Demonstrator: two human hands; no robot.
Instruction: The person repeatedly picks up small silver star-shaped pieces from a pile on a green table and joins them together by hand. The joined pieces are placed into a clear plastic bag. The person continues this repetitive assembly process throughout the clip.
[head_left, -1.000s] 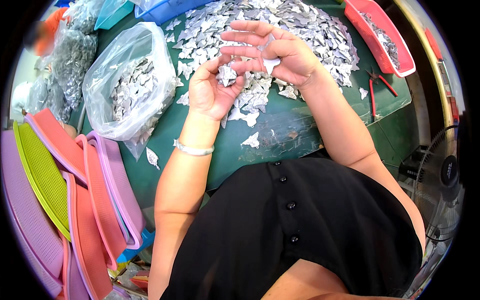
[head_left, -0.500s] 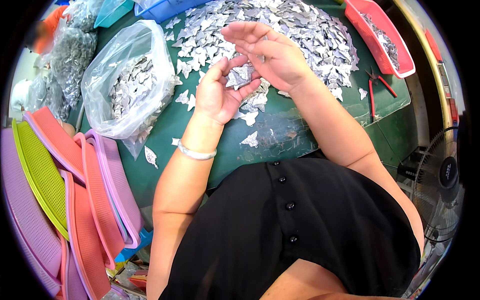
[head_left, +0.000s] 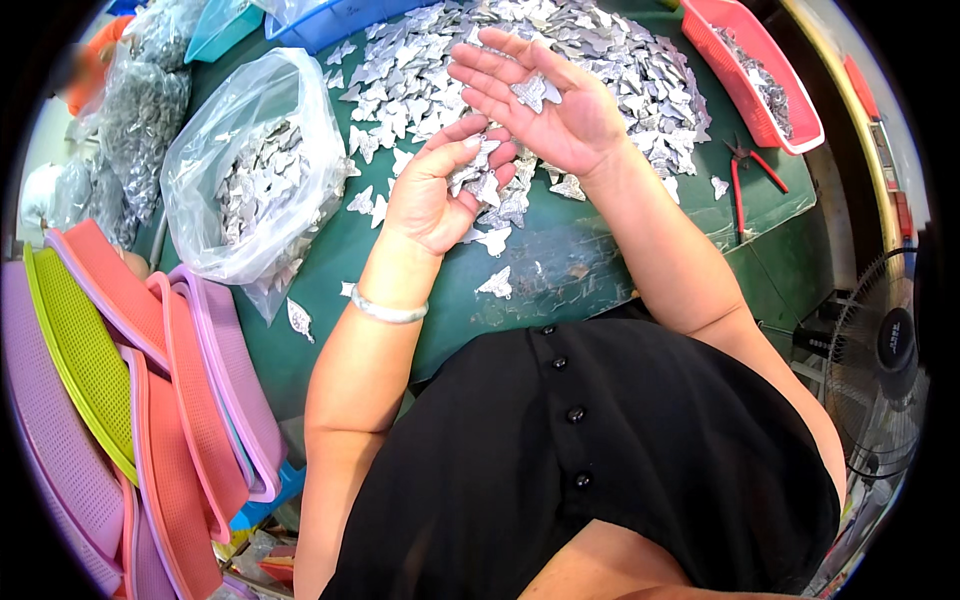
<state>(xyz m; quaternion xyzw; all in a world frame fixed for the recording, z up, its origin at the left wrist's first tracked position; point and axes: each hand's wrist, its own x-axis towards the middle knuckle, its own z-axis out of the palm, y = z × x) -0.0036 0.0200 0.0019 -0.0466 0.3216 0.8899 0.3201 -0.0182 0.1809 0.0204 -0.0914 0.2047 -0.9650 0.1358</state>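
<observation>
My left hand (head_left: 440, 190) is cupped palm up over the green table (head_left: 560, 270), fingers curled around several small silver butterfly-shaped metal pieces (head_left: 480, 182). Right beside it, a little farther away, my right hand (head_left: 545, 105) lies open with its palm up and one silver piece (head_left: 535, 90) resting on it. Both hands hover at the near edge of a big heap of the same silver pieces (head_left: 620, 50). A few loose pieces (head_left: 497, 283) lie on the table below my hands.
A clear plastic bag (head_left: 255, 170) holding silver pieces sits to the left. A red tray (head_left: 765, 70) with more pieces stands at the far right, red-handled pliers (head_left: 745, 170) beside it. Stacked pink, green and purple baskets (head_left: 120, 380) lie at my left. A fan (head_left: 880, 370) stands at right.
My right hand has lifted off the left and turned open palm up, now carrying a single piece. The left hand stayed cupped with its handful.
</observation>
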